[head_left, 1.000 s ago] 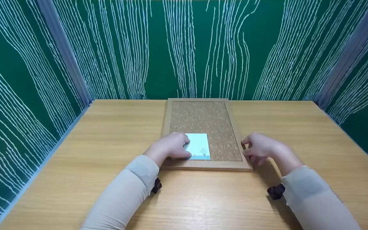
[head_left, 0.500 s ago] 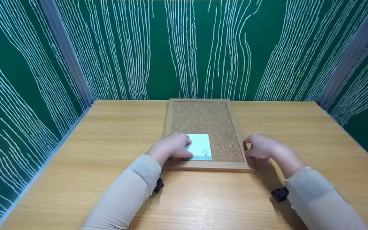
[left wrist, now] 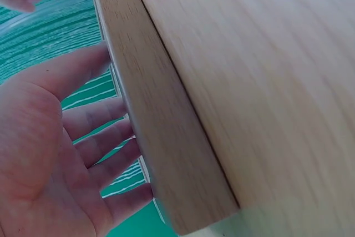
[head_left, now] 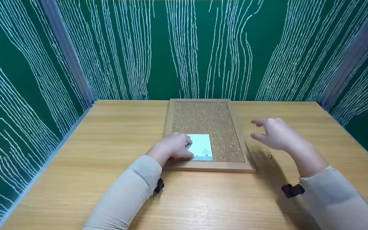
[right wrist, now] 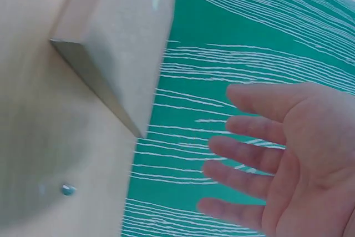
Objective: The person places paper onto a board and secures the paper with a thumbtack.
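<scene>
A wood-framed cork board (head_left: pixel 203 116) lies on the table, with a pale blue card (head_left: pixel 200 145) flat on its near left part. My left hand (head_left: pixel 171 145) rests over the card's left side, hiding that edge. In the left wrist view the left fingers (left wrist: pixel 94 116) are fairly straight behind the wooden frame (left wrist: pixel 161 104); their tips are hidden. To the right of the board, my right hand (head_left: pixel 276 134) is raised above the table, thumb and fingers spread and holding nothing. On the table below it is a small shiny thing (right wrist: pixel 67 189), too small to name.
The wooden table (head_left: pixel 184 198) extends around the board on both sides and in front. Green walls (head_left: pixel 158 48) with white wavy lines enclose the back and sides. Each sleeved wrist carries a small black camera.
My right hand has lifted from beside the board's right edge and moved right and up, its fingers spreading. The small shiny thing now shows on the table. My left hand stays on the card.
</scene>
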`<act>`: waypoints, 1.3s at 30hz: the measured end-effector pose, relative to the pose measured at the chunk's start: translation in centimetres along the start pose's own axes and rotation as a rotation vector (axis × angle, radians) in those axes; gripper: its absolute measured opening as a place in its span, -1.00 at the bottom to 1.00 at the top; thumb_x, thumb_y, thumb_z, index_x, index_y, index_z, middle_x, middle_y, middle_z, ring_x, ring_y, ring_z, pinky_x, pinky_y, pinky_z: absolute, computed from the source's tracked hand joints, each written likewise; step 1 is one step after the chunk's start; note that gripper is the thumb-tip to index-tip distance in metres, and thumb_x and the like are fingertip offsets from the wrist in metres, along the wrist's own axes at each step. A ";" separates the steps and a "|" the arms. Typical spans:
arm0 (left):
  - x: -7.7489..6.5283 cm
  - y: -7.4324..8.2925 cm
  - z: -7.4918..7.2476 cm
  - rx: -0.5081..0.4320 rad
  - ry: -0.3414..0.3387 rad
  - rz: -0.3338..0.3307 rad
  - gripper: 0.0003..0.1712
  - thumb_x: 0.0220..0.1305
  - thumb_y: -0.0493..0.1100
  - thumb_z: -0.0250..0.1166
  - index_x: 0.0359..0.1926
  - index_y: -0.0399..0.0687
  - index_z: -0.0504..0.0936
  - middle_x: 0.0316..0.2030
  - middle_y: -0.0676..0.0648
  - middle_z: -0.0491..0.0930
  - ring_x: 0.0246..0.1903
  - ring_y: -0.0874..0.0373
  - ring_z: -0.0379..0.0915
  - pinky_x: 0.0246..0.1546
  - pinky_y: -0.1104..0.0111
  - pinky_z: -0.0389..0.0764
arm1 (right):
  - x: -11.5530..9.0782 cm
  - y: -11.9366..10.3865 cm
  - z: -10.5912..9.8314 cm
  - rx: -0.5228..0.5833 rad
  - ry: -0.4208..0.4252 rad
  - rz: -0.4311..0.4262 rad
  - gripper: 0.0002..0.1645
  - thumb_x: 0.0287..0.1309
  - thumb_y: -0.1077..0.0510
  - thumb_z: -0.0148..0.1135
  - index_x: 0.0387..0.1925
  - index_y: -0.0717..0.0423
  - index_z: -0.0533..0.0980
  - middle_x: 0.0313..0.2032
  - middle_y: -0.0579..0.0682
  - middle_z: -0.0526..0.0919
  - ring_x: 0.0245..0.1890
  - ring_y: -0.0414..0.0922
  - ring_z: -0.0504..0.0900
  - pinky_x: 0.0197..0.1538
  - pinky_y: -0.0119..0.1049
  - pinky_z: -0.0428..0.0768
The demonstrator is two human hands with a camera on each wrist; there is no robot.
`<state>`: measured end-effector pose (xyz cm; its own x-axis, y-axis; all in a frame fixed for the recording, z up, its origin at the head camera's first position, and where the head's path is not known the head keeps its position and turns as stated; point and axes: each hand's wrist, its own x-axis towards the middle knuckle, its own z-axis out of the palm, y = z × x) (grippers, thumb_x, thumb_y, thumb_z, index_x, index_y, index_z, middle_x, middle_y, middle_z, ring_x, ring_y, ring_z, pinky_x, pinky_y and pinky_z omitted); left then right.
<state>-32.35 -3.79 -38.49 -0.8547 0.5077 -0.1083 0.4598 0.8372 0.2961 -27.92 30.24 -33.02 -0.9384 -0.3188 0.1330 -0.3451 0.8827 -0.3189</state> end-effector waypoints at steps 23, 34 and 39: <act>-0.3 0.3 -0.2 -0.050 -0.031 -0.052 -0.29 0.24 0.13 0.43 0.35 -0.02 0.57 0.34 -0.08 0.48 -0.02 0.03 0.48 -0.03 0.23 0.52 | -1.6 3.7 -2.2 -0.043 0.115 -0.121 -0.42 0.32 0.12 0.35 0.29 0.27 0.48 0.24 0.35 0.50 0.27 0.37 0.39 0.27 0.37 0.29; -0.2 0.1 -0.2 -0.024 -0.032 -0.026 -0.31 0.23 0.11 0.41 0.33 -0.04 0.58 0.25 -0.08 0.55 -0.06 0.04 0.50 -0.07 0.26 0.53 | -1.5 6.5 -0.5 0.016 -0.178 -0.028 -0.39 0.30 0.17 0.34 0.29 0.38 0.46 0.21 0.38 0.54 0.22 0.36 0.48 0.23 0.33 0.37; -0.3 0.2 -0.4 -0.049 -0.034 -0.038 -0.31 0.23 0.11 0.42 0.34 -0.04 0.57 0.19 -0.08 0.56 -0.15 0.06 0.52 -0.24 0.29 0.54 | -1.4 7.2 0.4 0.024 -0.238 0.009 -0.47 0.27 0.27 0.32 0.24 0.37 0.50 0.17 0.39 0.56 0.19 0.37 0.50 0.20 0.32 0.41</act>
<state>-32.06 -3.90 -38.07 -0.8625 0.4827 -0.1523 0.4138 0.8457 0.3371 -29.15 36.93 -35.85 -0.9176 -0.3862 -0.0944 -0.3345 0.8782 -0.3418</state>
